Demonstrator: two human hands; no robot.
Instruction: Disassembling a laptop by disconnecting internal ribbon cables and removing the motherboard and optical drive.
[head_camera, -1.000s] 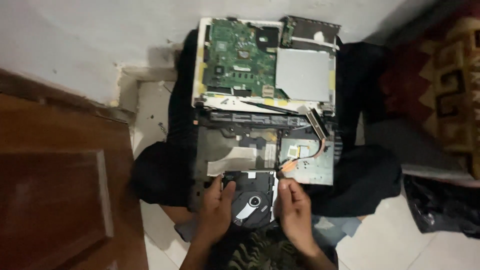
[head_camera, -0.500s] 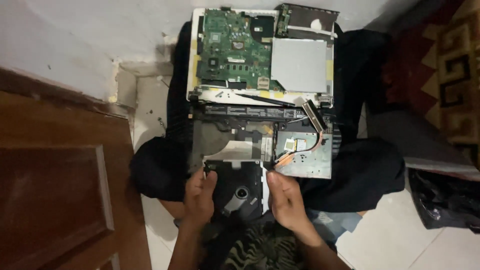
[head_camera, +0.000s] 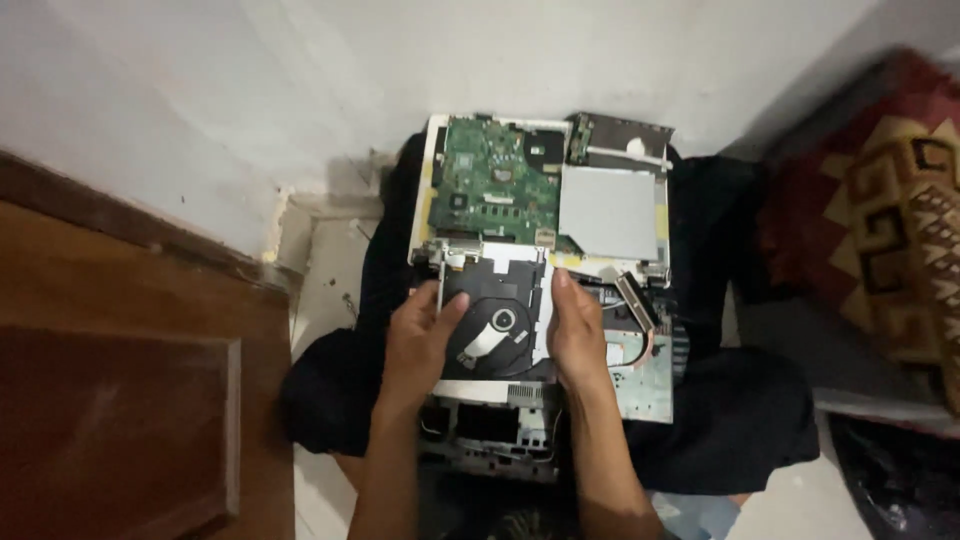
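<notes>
Just below the centre of the frame, both hands hold a flat, square optical disc drive (head_camera: 497, 322) with a black tray and a silver metal edge. The left hand (head_camera: 420, 340) grips its left side: the thumb lies across the black top and the fingers (head_camera: 425, 296) curl around the edge. The right hand (head_camera: 577, 335) presses flat along the drive's right side, fingers (head_camera: 560, 290) stretched upward against the pale metal rim, the thumb out of sight. Both hands are clasped on the drive, neither one slack.

The drive sits over the lower half of an opened grey laptop chassis (head_camera: 640, 385), which rests on the person's lap, covered in black cloth (head_camera: 740, 430). Directly above the drive, touching its upper edge, lies a green circuit board (head_camera: 495, 185) with dark chips, set in a white frame. To the right of that board sits a plain silver metal plate (head_camera: 610, 212). Just right of the right hand, a copper-coloured heat pipe (head_camera: 637, 305) runs diagonally across the chassis.

A brown wooden panel (head_camera: 120, 400) fills the lower left of the frame, a white wall (head_camera: 300, 90) spans the top, and a red patterned fabric (head_camera: 890, 230) lies at the right edge.
</notes>
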